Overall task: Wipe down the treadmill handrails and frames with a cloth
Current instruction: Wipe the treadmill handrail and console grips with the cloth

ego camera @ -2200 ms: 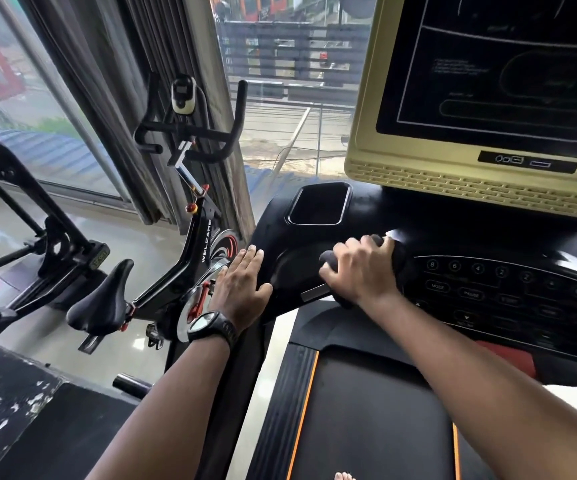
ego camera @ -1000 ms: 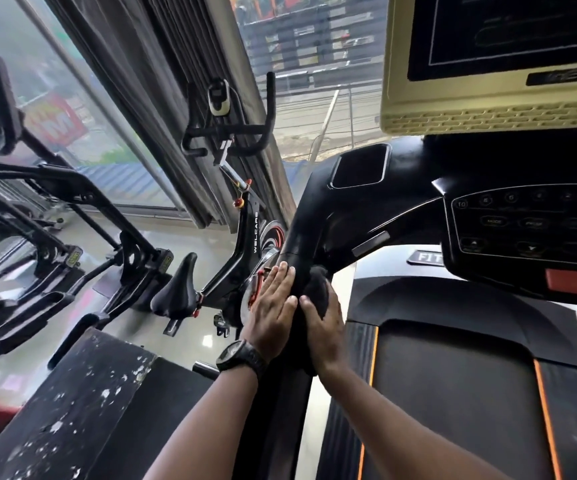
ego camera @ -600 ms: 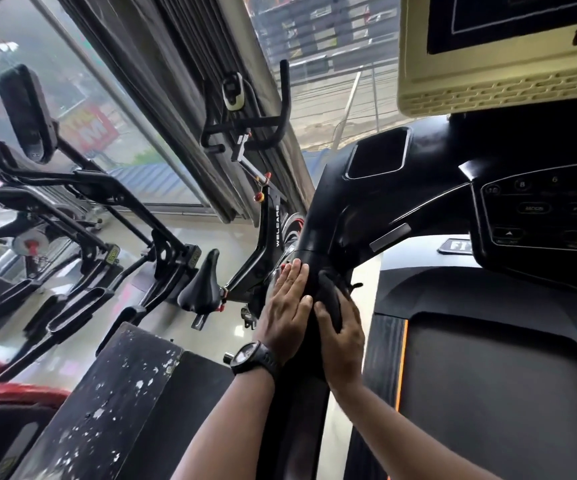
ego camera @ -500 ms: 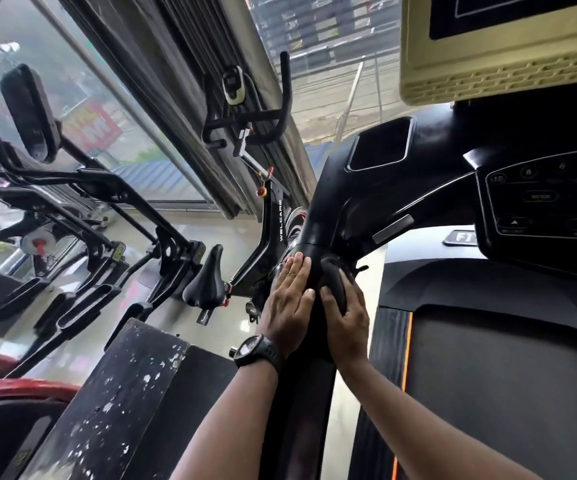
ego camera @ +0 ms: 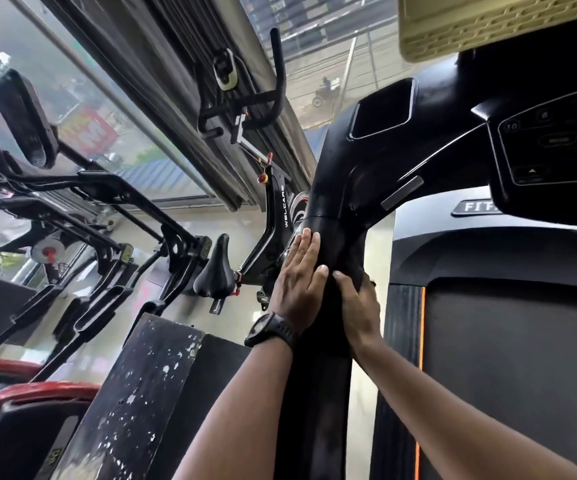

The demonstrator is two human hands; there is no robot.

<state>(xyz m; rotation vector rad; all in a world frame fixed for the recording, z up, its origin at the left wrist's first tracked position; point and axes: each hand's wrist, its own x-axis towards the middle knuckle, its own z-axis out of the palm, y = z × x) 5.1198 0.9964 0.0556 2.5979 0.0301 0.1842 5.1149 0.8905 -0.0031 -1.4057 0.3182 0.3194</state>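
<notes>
The treadmill's black left upright post (ego camera: 318, 382) runs from the bottom of the view up to the console arm (ego camera: 345, 181). My left hand (ego camera: 299, 282), with a black watch on the wrist, lies flat with straight fingers against the post's outer side. My right hand (ego camera: 358, 306) grips a dark cloth (ego camera: 351, 263) and presses it on the post's inner face, just right of the left hand. The cloth is mostly hidden under the fingers and blends with the black frame.
The console keypad (ego camera: 550, 147) and beige screen housing (ego camera: 487, 26) sit at the upper right, the running belt (ego camera: 508, 368) below them. A black spin bike (ego camera: 266, 216) stands left of the post. Other gym machines (ego camera: 82, 216) and a worn dark panel (ego camera: 134, 393) fill the left side by the window.
Both hands have moved from the console's front grip down onto the left upright post. In the last second they slid slightly up the post, the right hand carrying the cloth.
</notes>
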